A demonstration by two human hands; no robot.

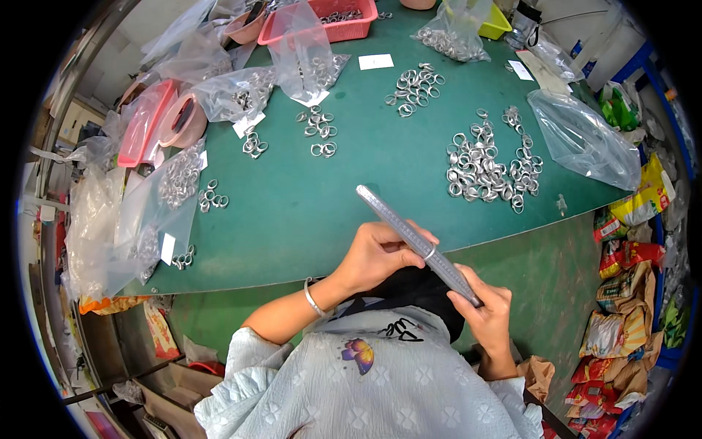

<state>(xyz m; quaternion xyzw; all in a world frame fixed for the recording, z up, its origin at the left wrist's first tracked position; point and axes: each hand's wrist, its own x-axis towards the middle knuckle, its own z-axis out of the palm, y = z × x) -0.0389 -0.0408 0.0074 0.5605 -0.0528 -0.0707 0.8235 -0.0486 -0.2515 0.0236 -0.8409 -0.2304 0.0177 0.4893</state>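
Note:
A grey tapered ring mandrel [391, 216] slants in front of my body, its thin rounded end pointing up and left over the table edge. My right hand [484, 306] grips its thick lower end between thumb and fingers. Around the mandrel, past its middle, sits a silver ring [431, 253]. My left hand [376, 256] closes about the mandrel there, thumb on the near side and fingertips beyond it, pinching at the ring. On the green table [292, 212], the nearest loose rings are a large heap of silver rings [479, 164] to the right.
Smaller ring groups [415, 89] lie across the table, some beside white paper slips [376, 62]. Clear bags of rings [307, 62] line the left and far sides, near a pink basket [344, 28] and pink bowl [183, 121]. A clear plastic bag [585, 139] lies at the right edge.

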